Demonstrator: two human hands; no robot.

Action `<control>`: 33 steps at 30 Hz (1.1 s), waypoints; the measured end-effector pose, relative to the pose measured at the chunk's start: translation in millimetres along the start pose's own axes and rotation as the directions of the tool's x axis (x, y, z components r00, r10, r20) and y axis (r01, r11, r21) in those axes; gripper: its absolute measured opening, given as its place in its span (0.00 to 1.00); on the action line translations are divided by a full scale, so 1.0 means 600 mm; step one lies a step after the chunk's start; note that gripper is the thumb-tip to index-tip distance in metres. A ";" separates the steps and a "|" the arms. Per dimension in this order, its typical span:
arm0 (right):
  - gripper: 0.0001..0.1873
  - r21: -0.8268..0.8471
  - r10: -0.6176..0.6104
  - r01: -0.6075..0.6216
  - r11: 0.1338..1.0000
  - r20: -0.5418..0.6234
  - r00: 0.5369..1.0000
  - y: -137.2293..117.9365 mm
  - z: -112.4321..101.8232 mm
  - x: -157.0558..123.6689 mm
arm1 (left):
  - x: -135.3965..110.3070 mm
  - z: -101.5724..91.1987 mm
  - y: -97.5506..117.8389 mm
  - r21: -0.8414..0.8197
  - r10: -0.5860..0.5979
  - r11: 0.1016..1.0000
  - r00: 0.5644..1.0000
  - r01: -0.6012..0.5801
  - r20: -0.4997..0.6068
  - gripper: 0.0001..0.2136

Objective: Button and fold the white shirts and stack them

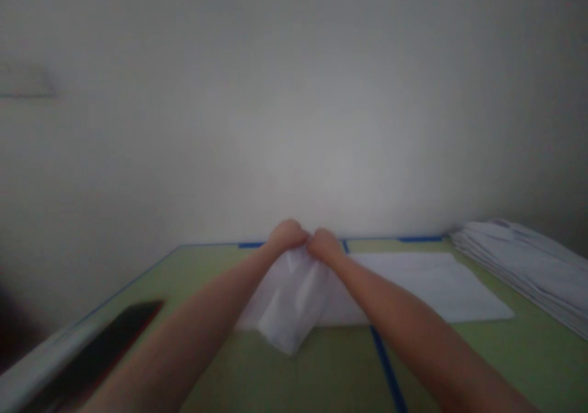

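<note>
My left hand [288, 234] and my right hand [324, 245] meet over the far half of the table, fingers closed. Between them they pinch the top of a thin, creased white sheet [294, 303], plastic or cloth, I cannot tell which. Its lower end hangs down to a blunt point toward me. Beneath and behind it, a flat white piece [459, 290] lies across the table and extends to the right past my right forearm. Blur and the turned wrists hide most of my fingers.
The green table [257, 376] has blue edging and a blue strip [386, 370] across it. A stack of folded white sheets [528, 266] lies at the right. At the left are a dark flat object [105, 345] and a whitish long one [46, 364]. A wall [294, 106] stands behind.
</note>
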State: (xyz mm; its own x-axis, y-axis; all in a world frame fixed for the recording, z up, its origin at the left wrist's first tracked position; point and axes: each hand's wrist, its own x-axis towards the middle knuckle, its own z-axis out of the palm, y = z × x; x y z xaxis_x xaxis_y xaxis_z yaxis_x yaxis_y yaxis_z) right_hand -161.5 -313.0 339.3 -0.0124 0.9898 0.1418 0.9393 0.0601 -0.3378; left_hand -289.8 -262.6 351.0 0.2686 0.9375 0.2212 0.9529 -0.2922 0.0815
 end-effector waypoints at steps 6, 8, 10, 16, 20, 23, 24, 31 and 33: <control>0.18 -0.209 0.096 -0.105 0.972 -0.054 0.994 0.106 -0.058 0.018 | -0.010 0.010 -0.029 -0.006 0.014 1.000 0.998 -0.015 -0.058 0.22; 0.17 -0.262 0.126 -0.137 0.955 -0.061 0.990 0.147 -0.077 0.016 | -0.011 0.016 -0.034 -0.014 0.011 1.000 0.998 -0.012 -0.063 0.23; 0.17 -0.300 0.157 -0.167 0.939 -0.058 0.986 0.185 -0.093 0.010 | -0.013 0.025 -0.039 -0.029 0.009 1.000 0.997 -0.011 -0.074 0.23; 0.17 -0.313 0.171 -0.176 0.934 -0.043 0.984 0.275 -0.129 -0.006 | -0.038 0.058 -0.063 -0.176 0.037 0.982 0.990 -0.062 -0.139 0.22; 0.21 -0.235 0.132 -0.124 0.964 0.019 0.991 0.301 -0.154 -0.005 | -0.087 0.059 -0.080 -0.253 0.193 0.925 0.925 -0.282 -0.327 0.23; 0.24 -0.145 0.112 -0.091 0.985 0.143 0.983 0.295 -0.183 0.007 | -0.140 0.051 -0.071 -0.198 0.448 0.833 0.841 -0.516 -0.305 0.13; 0.23 -0.115 0.098 -0.077 0.990 0.190 0.977 0.287 -0.195 0.012 | -0.157 0.049 -0.062 -0.206 0.535 0.792 0.816 -0.574 -0.218 0.09; 0.20 0.244 -0.027 -0.011 0.970 0.151 0.988 0.148 -0.337 0.032 | -0.210 0.062 0.000 -0.385 0.712 0.616 0.695 -0.687 -0.102 0.11; 0.23 0.358 -0.037 0.009 0.934 0.071 0.997 0.094 -0.379 0.017 | -0.210 0.065 0.005 -0.404 0.720 0.593 0.683 -0.696 -0.120 0.16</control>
State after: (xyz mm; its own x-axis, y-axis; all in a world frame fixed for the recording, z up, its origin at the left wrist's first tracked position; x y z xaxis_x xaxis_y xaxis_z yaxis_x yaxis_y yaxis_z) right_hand -30.6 -329.0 533.4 -0.0712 0.9936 0.0875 0.7544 0.1110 -0.6470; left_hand -315.6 -374.4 285.6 0.8527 0.4076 0.3268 0.3212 -0.9024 0.2873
